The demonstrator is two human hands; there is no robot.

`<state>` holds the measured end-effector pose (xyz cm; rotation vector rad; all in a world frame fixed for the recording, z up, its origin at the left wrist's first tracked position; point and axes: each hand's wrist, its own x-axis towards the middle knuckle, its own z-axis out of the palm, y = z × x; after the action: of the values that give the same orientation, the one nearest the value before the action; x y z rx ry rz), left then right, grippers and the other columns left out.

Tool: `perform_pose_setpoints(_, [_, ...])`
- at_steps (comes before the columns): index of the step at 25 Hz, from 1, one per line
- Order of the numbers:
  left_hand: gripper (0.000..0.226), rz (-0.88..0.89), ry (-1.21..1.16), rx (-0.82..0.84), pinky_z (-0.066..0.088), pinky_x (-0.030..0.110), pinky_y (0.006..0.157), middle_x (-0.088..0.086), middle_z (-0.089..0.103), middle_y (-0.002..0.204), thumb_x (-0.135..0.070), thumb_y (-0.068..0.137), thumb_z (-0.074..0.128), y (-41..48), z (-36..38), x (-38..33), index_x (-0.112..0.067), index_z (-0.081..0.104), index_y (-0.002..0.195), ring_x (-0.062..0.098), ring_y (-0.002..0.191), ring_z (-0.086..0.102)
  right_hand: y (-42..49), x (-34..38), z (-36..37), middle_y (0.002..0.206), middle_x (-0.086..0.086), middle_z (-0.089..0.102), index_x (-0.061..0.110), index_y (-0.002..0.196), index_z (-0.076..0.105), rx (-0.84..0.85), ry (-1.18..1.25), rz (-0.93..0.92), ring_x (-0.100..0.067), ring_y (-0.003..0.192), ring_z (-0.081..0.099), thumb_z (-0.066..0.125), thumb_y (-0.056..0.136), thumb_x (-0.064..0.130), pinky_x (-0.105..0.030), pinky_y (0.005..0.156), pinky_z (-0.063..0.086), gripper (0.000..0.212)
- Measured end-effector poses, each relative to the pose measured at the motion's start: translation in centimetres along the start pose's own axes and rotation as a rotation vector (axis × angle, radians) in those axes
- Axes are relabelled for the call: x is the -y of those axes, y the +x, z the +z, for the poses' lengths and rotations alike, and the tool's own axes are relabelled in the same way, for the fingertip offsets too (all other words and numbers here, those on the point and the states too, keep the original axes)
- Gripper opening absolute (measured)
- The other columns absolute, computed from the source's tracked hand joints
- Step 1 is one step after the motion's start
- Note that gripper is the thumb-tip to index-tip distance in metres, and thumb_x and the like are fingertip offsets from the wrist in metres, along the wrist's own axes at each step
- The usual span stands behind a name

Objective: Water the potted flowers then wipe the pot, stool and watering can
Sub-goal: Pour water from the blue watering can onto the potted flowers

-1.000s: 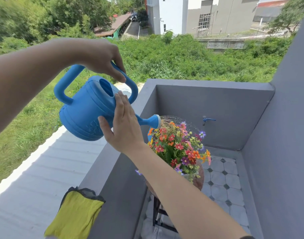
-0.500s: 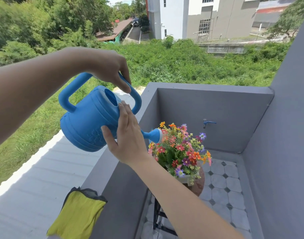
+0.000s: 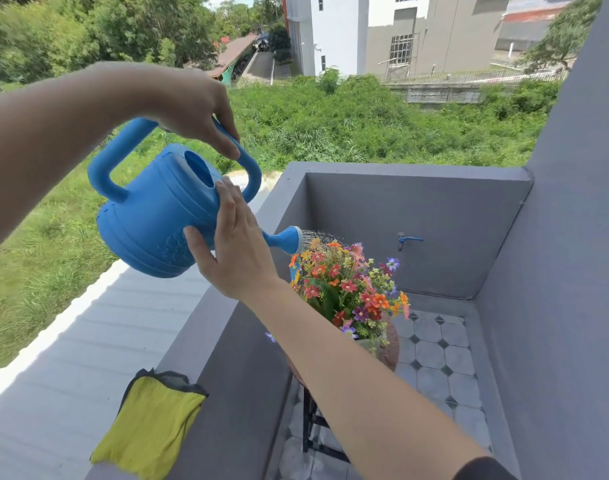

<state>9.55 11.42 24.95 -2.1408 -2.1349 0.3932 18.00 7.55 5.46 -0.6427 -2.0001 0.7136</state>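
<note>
Blue watering can: left hand grips handle, right hand flat on it; one yellow cloth

Bright sunlight fell across a small balcony corner enclosed by grey rendered parapet walls in the middle and right of the frame. A blue tap projected from the far wall. The floor at lower right was laid with pale octagonal tiles and small dark diamond insets. At lower left, a pale corrugated roof sloped away below the parapet. Beyond it lay rough grass and dense shrubs, with trees at upper left. White and grey multi-storey buildings stood along the top, behind a fence.
</note>
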Motion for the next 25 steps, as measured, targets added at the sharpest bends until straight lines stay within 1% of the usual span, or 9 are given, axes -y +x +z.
perform_pose_setpoints(4, [0.030,-0.012,0.026,0.084,0.052,0.037,0.067,0.007,0.073,0.072,-0.063,0.071,0.066,-0.6,0.6,0.0,-0.043,0.073,0.092,0.032,0.072,0.068,-1.8,0.7,0.3,0.158,-0.015,0.022,0.001,0.148,0.019,0.034,0.026,0.010,-0.027,0.149,0.016,0.050,0.094,0.034,-0.043,0.120,0.021,0.071])
perform_pose_setpoints(6, [0.028,-0.012,0.020,0.108,0.051,0.036,0.065,0.008,0.073,0.076,-0.065,0.070,0.065,-0.6,0.9,-0.5,-0.047,0.071,0.091,0.032,0.072,0.068,-2.6,0.6,-0.1,0.158,-0.016,0.024,0.001,0.148,0.021,0.020,0.029,0.008,-0.028,0.148,0.017,0.049,0.094,0.036,-0.043,0.120,0.020,0.070])
perform_pose_setpoints(9, [0.020,0.003,-0.009,0.084,0.048,0.035,0.062,0.012,0.072,0.075,-0.066,0.070,0.064,-0.5,0.4,-1.0,-0.053,0.067,0.085,0.036,0.071,0.067,-2.7,0.2,-1.0,0.156,-0.017,0.028,0.000,0.146,0.024,-0.025,-0.008,-0.017,-0.029,0.147,0.021,0.046,0.092,0.039,-0.043,0.120,0.022,0.071])
perform_pose_setpoints(11, [0.015,0.005,-0.019,0.048,0.050,0.036,0.063,0.013,0.073,0.076,-0.066,0.069,0.065,-0.4,-0.2,-0.8,-0.055,0.064,0.079,0.039,0.075,0.067,-2.1,0.4,-1.4,0.156,-0.017,0.027,0.000,0.147,0.024,-0.032,-0.013,-0.016,-0.029,0.147,0.021,0.050,0.093,0.036,-0.044,0.120,0.022,0.070])
perform_pose_setpoints(14, [0.021,-0.015,0.000,0.037,0.051,0.036,0.063,0.013,0.073,0.076,-0.066,0.068,0.065,-0.7,-0.8,-0.4,-0.051,0.068,0.083,0.039,0.074,0.067,-1.7,1.1,-1.2,0.156,-0.017,0.027,0.000,0.147,0.024,-0.033,0.013,-0.010,-0.030,0.147,0.021,0.053,0.092,0.032,-0.044,0.119,0.023,0.070])
perform_pose_setpoints(17, [0.016,-0.032,0.015,0.072,0.051,0.037,0.061,0.012,0.072,0.074,-0.065,0.069,0.066,-1.0,-0.2,-0.5,-0.053,0.065,0.080,0.035,0.066,0.064,-2.5,1.6,-0.4,0.156,-0.016,0.026,0.001,0.147,0.023,-0.008,0.052,0.007,-0.028,0.147,0.020,0.053,0.093,0.032,-0.042,0.120,0.022,0.070])
perform_pose_setpoints(19, [0.012,-0.029,0.018,0.106,0.046,0.034,0.058,0.011,0.071,0.068,-0.065,0.069,0.066,-1.1,0.6,-0.9,-0.055,0.062,0.076,0.032,0.059,0.060,-3.4,1.7,0.0,0.156,-0.016,0.026,0.001,0.147,0.023,-0.009,0.068,0.016,-0.027,0.147,0.020,0.052,0.093,0.033,-0.042,0.120,0.022,0.069])
perform_pose_setpoints(22, [0.011,-0.030,0.003,0.151,0.043,0.031,0.056,0.009,0.066,0.061,-0.063,0.070,0.067,-1.1,1.5,-1.7,-0.055,0.064,0.075,0.027,0.054,0.053,-4.9,1.5,0.1,0.156,-0.015,0.027,0.001,0.147,0.023,-0.021,0.078,0.034,-0.025,0.147,0.019,0.051,0.093,0.035,-0.041,0.120,0.021,0.069])
perform_pose_setpoints(25, [0.009,0.005,-0.015,0.156,0.045,0.032,0.058,0.012,0.070,0.068,-0.063,0.070,0.067,-1.0,1.7,-2.7,-0.054,0.064,0.072,0.025,0.056,0.055,-6.0,1.1,-1.0,0.156,-0.014,0.027,0.002,0.147,0.023,-0.034,0.071,0.040,-0.024,0.147,0.019,0.048,0.093,0.038,-0.037,0.119,0.019,0.070])
